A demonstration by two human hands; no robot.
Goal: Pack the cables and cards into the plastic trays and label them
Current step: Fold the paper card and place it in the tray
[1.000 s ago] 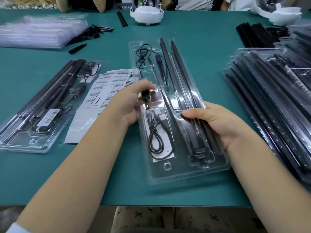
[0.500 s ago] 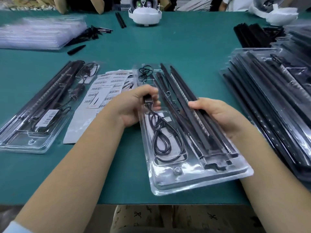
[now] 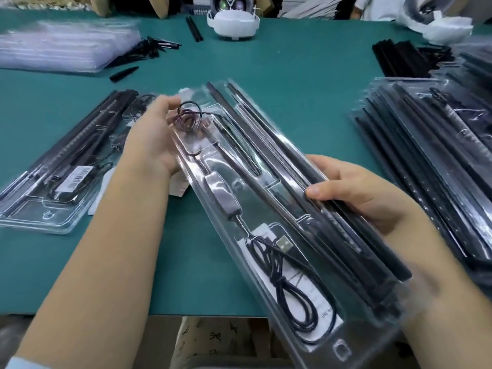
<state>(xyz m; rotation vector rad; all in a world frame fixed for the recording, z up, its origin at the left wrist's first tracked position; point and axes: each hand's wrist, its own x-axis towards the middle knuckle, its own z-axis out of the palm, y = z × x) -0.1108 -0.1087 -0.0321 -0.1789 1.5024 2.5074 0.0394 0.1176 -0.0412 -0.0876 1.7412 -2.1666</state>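
A clear plastic tray (image 3: 354, 339) is lifted off the green table and tilted toward me. It holds long black rods (image 3: 269, 139), a coiled black USB cable (image 3: 290, 296) over a white card, and an inline controller (image 3: 222, 195). My left hand (image 3: 151, 139) grips the tray's upper left edge beside a small wire coil (image 3: 189, 115). My right hand (image 3: 359, 193) grips the tray's right side, thumb pressing on the rods.
A packed tray with a barcode label (image 3: 76, 175) lies at the left. A stack of filled trays (image 3: 431, 161) fills the right. Empty clear trays (image 3: 66, 46) and loose black parts (image 3: 149, 46) sit far left. White headsets (image 3: 233, 22) stand at the back edge.
Both hands have raised the tray off the table and drawn it toward me. My left hand moved from the controller up to the tray's upper left edge. The label sheets are now hidden behind my arm.
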